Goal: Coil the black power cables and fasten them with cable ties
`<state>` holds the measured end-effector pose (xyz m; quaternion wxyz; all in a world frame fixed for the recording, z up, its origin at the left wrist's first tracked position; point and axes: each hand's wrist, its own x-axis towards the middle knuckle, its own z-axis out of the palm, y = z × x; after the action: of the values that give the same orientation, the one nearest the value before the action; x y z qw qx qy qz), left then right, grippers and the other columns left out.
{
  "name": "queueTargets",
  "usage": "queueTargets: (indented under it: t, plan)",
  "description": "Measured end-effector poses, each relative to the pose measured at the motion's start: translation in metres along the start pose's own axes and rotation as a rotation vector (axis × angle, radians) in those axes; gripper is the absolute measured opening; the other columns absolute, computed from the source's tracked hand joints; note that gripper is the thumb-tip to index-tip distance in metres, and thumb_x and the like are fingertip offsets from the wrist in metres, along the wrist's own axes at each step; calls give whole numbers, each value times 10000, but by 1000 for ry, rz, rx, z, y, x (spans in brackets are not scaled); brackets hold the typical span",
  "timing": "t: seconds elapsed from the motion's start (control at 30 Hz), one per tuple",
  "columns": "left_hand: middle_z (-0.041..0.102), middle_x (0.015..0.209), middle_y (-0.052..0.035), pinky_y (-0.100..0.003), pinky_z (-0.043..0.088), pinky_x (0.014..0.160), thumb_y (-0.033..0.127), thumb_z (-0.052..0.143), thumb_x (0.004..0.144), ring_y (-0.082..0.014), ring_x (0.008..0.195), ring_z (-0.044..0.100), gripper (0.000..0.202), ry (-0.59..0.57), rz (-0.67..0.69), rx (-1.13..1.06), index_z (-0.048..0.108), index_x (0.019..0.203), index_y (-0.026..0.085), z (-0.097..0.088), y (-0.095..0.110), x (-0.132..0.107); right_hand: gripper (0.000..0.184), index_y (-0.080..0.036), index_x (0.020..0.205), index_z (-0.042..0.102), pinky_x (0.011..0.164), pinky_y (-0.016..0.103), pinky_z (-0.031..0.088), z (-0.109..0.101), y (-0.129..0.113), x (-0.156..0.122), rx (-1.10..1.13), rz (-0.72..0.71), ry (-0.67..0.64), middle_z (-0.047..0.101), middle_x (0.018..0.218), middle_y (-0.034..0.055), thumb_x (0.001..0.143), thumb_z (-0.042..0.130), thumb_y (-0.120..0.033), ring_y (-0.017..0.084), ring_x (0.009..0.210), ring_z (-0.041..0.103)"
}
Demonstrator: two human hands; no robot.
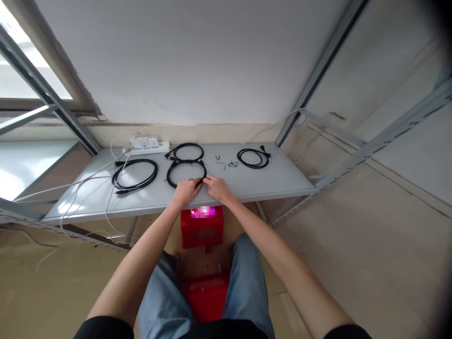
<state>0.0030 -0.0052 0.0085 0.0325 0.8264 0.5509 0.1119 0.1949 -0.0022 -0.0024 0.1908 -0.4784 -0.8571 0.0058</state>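
Note:
On a low grey shelf (275,181) lies a coiled black cable (176,168) in the middle. My left hand (186,190) and my right hand (218,186) meet at the coil's near edge, fingers pinched together on the cable there. Three more black coils lie around it: a large coil (134,174) to the left, a small coil (187,151) behind, and another coil (253,157) at the right. A few small black ties (226,163) lie between the middle and right coils.
A white power strip (146,145) with white cords sits at the shelf's back left. Grey metal uprights frame the shelf on both sides. A red stool (202,226) stands under the shelf between my knees. The floor is beige.

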Motion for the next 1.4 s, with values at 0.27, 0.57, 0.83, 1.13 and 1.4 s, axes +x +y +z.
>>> queueTargets:
  t: [0.27, 0.57, 0.83, 1.13, 1.4]
  plan:
    - [802, 1240, -127, -336, 504, 858, 477, 419, 1114, -300, 1137, 745, 462, -4, -22, -18, 699, 1408, 258, -5, 1, 0, 282, -217, 1087, 761, 702, 292, 409, 2, 1, 0, -7, 13, 39, 725, 1125, 91, 1129, 484, -249, 193, 873, 660]
    - [804, 1223, -134, -342, 513, 881, 477, 421, 1117, -300, 1123, 748, 450, -13, -30, -32, 718, 1374, 256, -5, 1, 2, 289, -203, 1102, 753, 732, 301, 445, 5, -2, -2, -31, -39, 195, 722, 1103, 102, 1143, 469, -241, 210, 979, 669]
    - [806, 1223, -129, -344, 516, 905, 495, 436, 1115, -294, 1101, 758, 463, -3, -40, -35, 692, 1439, 287, -3, 0, 2, 240, -204, 1030, 721, 750, 309, 471, 6, -2, -1, -19, -57, 231, 702, 1079, 112, 1116, 498, -221, 229, 973, 651]
    - [809, 1209, -135, -342, 518, 903, 462, 435, 1117, -291, 1109, 758, 448, -7, -37, -20, 698, 1427, 273, -5, 1, 1, 221, -206, 1040, 699, 732, 315, 465, 7, -2, 1, -61, -44, 195, 704, 1089, 104, 1121, 494, -225, 223, 967, 657]
    - [806, 1216, -139, -352, 525, 892, 469, 416, 1115, -304, 1121, 757, 467, -18, -40, -16, 696, 1432, 271, -6, 2, 1, 221, -202, 1056, 699, 722, 300, 457, 6, -2, 0, -53, -24, 164, 699, 1095, 105, 1123, 490, -226, 217, 977, 655]
